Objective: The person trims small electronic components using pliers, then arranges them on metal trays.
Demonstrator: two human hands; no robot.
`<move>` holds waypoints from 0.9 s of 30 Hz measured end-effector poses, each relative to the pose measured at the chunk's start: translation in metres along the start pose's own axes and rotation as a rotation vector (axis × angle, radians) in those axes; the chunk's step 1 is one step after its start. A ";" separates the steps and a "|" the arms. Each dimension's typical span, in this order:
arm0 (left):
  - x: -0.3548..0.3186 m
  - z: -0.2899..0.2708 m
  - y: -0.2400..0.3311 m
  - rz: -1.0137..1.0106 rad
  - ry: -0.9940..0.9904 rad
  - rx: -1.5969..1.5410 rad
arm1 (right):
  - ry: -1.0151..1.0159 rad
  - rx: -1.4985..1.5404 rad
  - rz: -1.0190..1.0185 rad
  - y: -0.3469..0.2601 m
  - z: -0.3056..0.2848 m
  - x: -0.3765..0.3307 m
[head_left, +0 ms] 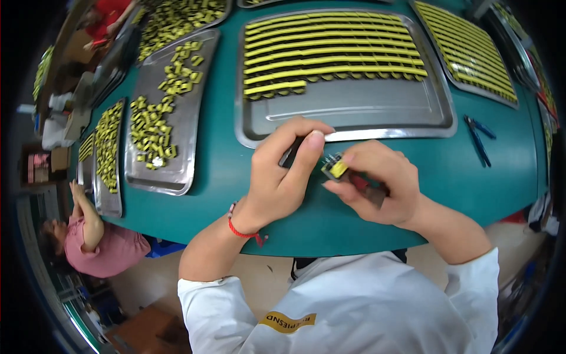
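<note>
Nearest, at the near edge of the green table [224, 177], the two hands work close together. The left hand [280, 174], with a red cord [239, 229] around its wrist, is curled, thumb and fingers pinched on a dark slim thing [290, 154] that is mostly hidden, so what it is cannot be told. Just to its right, the right hand [377, 186] is closed around a small yellow-and-black component [336, 168], holding it between thumb and fingertips, the yellow face turned up; a dark, reddish part shows inside the palm (too covered to make out).

Just beyond the hands lies a large metal tray [348, 109], its near half bare and its far half filled with neat rows of yellow components [330, 50]. To the right of it, on the table, lie blue-handled pliers [477, 138], well apart from the hands. Farther right, another tray [469, 50] holds more yellow rows.

To the left, a long tray [171, 118] holds loose yellow pieces scattered in clumps. At the far left edge of the table sits another person in a pink top [100, 245].
</note>
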State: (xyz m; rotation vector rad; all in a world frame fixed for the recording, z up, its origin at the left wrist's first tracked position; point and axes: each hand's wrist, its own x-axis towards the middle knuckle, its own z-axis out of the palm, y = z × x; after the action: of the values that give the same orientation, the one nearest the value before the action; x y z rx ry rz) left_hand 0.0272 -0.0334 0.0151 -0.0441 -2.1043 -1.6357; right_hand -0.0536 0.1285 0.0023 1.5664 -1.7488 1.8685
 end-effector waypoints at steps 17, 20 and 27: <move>0.035 -0.173 -0.058 -0.463 0.433 1.322 | -0.525 -0.577 0.195 0.031 -0.040 0.071; 0.037 -0.170 -0.058 -0.485 0.412 1.318 | -0.465 -0.713 0.182 0.055 -0.025 0.068; 0.031 -0.171 -0.060 -0.511 0.438 1.316 | -0.436 -0.887 0.174 0.070 0.002 0.062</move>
State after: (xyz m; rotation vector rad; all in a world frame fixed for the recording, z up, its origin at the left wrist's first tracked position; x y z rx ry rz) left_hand 0.0400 -0.2165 0.0031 1.1959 -2.4661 -0.1085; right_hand -0.1285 0.0733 0.0016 1.4931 -2.4452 0.5717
